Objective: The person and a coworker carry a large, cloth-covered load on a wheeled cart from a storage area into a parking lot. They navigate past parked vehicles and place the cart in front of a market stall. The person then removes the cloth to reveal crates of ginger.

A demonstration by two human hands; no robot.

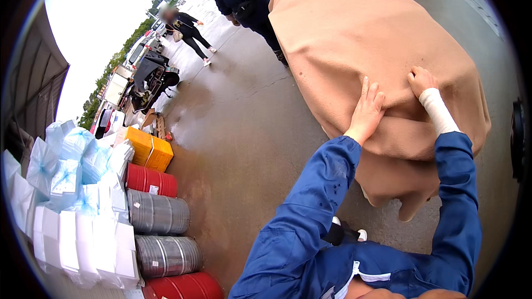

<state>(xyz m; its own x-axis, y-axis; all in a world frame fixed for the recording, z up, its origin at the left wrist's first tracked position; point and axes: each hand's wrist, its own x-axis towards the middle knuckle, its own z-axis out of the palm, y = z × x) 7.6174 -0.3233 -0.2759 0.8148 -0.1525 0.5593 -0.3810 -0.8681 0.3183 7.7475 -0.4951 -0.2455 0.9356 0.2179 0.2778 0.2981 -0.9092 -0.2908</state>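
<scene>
A large tan sheet (354,27), like leather or thick cloth, lies draped in front of me over something hidden, its near edge hanging in folds. My left hand (367,112) rests on its near part with the fingers stretched out and pressed to the surface. To the right, my right hand (423,80) is closed, its curled fingers gripping a fold of the sheet; a pale wrap covers that wrist. At the far left corner a co-worker in dark blue (244,0) has one hand at the sheet's edge.
Red and grey drums (158,210) line the left side, beside stacked white foam boxes (83,227) and a yellow crate (149,148). A person in black (187,29) walks farther off, near a parked three-wheeler (149,80). The concrete ground (233,127) looks wet.
</scene>
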